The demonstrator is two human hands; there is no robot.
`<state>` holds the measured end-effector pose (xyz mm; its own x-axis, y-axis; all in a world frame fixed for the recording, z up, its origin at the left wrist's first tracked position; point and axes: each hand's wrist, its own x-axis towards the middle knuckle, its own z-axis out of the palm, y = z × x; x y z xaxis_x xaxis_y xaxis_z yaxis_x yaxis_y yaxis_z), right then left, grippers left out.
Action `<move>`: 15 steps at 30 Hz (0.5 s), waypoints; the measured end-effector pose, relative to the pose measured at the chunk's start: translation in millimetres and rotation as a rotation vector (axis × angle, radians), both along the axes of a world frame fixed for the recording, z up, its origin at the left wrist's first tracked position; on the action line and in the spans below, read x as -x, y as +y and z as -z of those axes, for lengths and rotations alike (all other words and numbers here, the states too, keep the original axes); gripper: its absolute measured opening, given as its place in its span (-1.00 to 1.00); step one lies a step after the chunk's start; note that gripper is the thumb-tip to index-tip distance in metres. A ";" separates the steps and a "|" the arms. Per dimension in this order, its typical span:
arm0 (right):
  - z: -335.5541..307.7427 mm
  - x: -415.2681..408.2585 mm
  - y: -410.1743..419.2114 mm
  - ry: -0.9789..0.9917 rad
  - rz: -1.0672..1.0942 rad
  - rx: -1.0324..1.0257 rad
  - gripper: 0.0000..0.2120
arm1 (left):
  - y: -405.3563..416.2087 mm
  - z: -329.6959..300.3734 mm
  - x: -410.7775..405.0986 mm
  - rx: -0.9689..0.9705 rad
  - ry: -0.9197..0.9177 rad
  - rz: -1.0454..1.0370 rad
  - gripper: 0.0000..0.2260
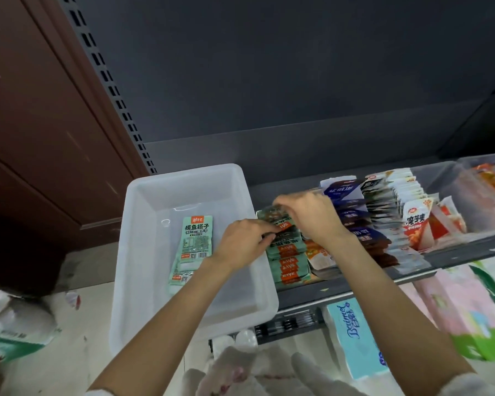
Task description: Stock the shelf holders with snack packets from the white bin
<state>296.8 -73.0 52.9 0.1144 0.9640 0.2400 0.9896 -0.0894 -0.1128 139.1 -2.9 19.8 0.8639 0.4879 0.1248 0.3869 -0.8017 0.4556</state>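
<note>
A: Where were the hands?

B: Both over the row of green-and-orange packets (287, 254) in the leftmost shelf holder. Left hand (242, 242) pinched the edge of an orange-labelled packet (284, 226) at the row's far end. Right hand (306, 214) had fingers curled down on the packets just behind it; whether it truly grasped one, I couldn't tell.

A: And the bin?

B: The white bin (143, 267) sat left of the holders, touching the shelf (446, 260). A few green packets (193, 241) lay flat inside, overlapping.

A: Anything else?

B: Dark blue packets (355, 221) and white-and-red packets (416, 224) stood to the right. Tissue packs (352, 335) sat below the shelf.
</note>
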 end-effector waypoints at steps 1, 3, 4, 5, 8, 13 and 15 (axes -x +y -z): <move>5.4 3.5 1.5 -0.046 -0.007 0.032 -0.81 | 0.3 1.1 1.1 0.005 -0.018 -0.002 -0.75; 13.6 7.0 3.7 -0.111 -0.011 0.033 -0.84 | 1.6 3.3 4.1 0.005 -0.041 0.010 -0.74; 16.5 8.2 4.2 -0.136 -0.009 0.028 -0.84 | 2.3 4.3 6.5 -0.009 -0.054 0.031 -0.74; 18.9 8.9 4.4 -0.160 -0.006 0.036 -0.84 | 3.3 5.9 9.9 -0.032 -0.069 0.057 -0.75; 18.5 11.9 4.2 -0.254 0.004 0.062 -0.77 | 5.3 12.7 30.6 -0.103 -0.183 -0.008 -0.76; 1.7 59.3 12.2 0.069 -0.023 -0.198 -0.71 | 26.7 37.2 75.9 0.032 -0.223 -0.533 -0.85; 6.4 87.8 27.2 0.293 -0.057 -0.103 -0.69 | 41.5 53.6 86.8 0.216 -0.076 -0.679 -0.70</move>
<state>209.1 -45.8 46.5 0.1398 0.9432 0.3014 0.9167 -0.0083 -0.3994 52.3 38.5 -33.7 0.3538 0.9352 0.0124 0.7295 -0.2842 0.6221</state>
